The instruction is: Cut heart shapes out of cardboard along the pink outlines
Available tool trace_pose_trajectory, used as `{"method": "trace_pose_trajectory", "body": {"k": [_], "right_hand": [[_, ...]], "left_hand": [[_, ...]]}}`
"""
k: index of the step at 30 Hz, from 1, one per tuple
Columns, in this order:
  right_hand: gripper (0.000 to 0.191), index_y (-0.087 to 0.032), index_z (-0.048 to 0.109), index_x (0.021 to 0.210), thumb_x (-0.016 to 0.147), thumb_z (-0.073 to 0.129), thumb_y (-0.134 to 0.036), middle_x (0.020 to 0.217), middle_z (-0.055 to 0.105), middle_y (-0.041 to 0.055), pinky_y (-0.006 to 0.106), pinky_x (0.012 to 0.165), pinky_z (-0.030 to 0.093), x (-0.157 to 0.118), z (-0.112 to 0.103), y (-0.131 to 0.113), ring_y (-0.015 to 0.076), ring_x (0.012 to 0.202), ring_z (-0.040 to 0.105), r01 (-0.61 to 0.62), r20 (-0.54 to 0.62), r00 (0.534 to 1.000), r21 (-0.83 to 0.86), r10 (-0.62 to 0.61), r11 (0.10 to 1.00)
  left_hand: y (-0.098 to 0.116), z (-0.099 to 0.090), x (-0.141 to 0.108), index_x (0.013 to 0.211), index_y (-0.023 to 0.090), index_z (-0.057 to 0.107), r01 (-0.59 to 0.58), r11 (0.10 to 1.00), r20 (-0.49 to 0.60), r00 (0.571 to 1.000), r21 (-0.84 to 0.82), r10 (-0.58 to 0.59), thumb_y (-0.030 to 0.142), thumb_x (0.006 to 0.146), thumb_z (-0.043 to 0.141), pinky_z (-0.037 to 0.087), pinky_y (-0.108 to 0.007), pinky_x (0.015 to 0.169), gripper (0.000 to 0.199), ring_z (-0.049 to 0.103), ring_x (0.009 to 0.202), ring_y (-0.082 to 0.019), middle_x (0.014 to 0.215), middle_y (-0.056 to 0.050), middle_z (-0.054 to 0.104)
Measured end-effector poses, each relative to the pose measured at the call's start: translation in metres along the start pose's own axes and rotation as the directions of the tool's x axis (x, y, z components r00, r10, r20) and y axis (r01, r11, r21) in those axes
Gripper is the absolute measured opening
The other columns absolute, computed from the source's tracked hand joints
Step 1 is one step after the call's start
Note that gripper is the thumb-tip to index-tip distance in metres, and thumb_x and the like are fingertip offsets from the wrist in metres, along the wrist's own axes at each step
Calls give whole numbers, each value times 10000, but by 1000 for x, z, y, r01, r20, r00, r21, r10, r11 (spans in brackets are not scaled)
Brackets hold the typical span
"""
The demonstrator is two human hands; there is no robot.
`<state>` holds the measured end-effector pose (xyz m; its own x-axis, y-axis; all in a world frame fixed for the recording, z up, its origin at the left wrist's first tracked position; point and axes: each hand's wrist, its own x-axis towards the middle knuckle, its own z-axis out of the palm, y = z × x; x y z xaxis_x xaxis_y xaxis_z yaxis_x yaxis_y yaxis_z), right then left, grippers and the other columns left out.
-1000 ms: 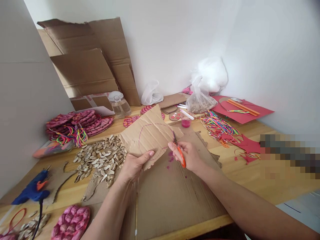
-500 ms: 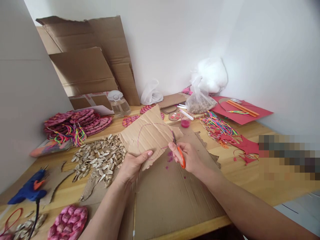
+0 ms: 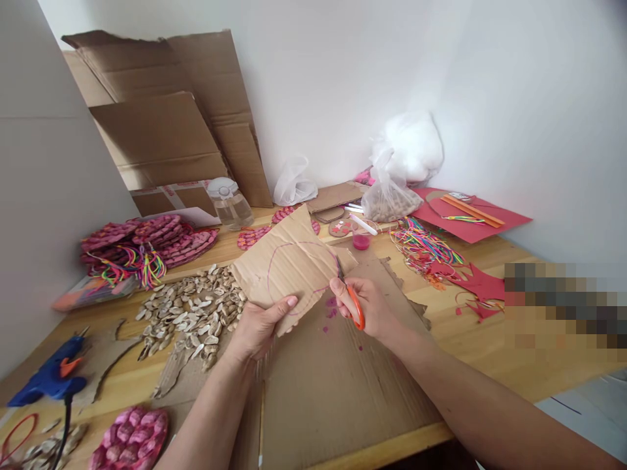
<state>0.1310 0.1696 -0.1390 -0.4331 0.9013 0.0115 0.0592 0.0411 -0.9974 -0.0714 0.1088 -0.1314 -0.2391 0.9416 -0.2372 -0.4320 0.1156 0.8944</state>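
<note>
My left hand [image 3: 267, 320] grips the lower edge of a torn piece of cardboard [image 3: 289, 261], thumb on top. A rounded purple outline is drawn on that piece. My right hand [image 3: 365, 310] holds scissors with orange handles [image 3: 360, 313]; their dark blades sit at the right side of the cardboard, close to the purple line. Beneath both hands lies a large flat cardboard sheet [image 3: 343, 391] with purple stains. Peanut shells [image 3: 196, 313] are heaped left of my left hand.
A blue glue gun [image 3: 51, 375] and a pink shell-covered disc [image 3: 130, 440] lie at the near left. Behind are a water bottle [image 3: 229, 205], stacked pink discs [image 3: 147, 238] and a small cup of pink liquid [image 3: 361, 241]. Coloured cords [image 3: 426, 241] and red paper [image 3: 473, 219] lie right.
The view has shifted slightly, so most things appear a little further left. Both hands keep their holds on the cardboard and scissors, with hardly any visible movement.
</note>
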Motion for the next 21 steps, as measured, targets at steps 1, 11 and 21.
{"method": "trace_pose_trajectory", "body": {"k": [1,11,21], "right_hand": [[578,-202,455,568,864,574,-684,505,474,-28,241,464,274,0,0,0,95,459,412,0,-1,1000,-2,0,1000],[605,-210,431,553,853,553,-720,468,459,-33,236,445,290,-2,2,-1,95,428,422,-25,-17,1000,-41,24,999],[609,-212,419,544,867,543,-713,438,452,-36,229,420,280,-4,5,-1,91,403,410,-23,-23,999,-80,22,996]], "left_hand": [[1,0,0,794,95,783,8,1000,2,1000,2,-8,238,503,971,638,-292,659,375,762,738,-237,861,-114,803],[3,1,0,759,92,778,3,1000,7,1000,6,-3,236,511,968,636,-286,641,344,757,711,-228,827,-112,800],[5,-10,4,801,100,800,35,999,22,999,9,-35,216,545,957,609,-228,560,322,747,637,-194,810,-107,801]]}}
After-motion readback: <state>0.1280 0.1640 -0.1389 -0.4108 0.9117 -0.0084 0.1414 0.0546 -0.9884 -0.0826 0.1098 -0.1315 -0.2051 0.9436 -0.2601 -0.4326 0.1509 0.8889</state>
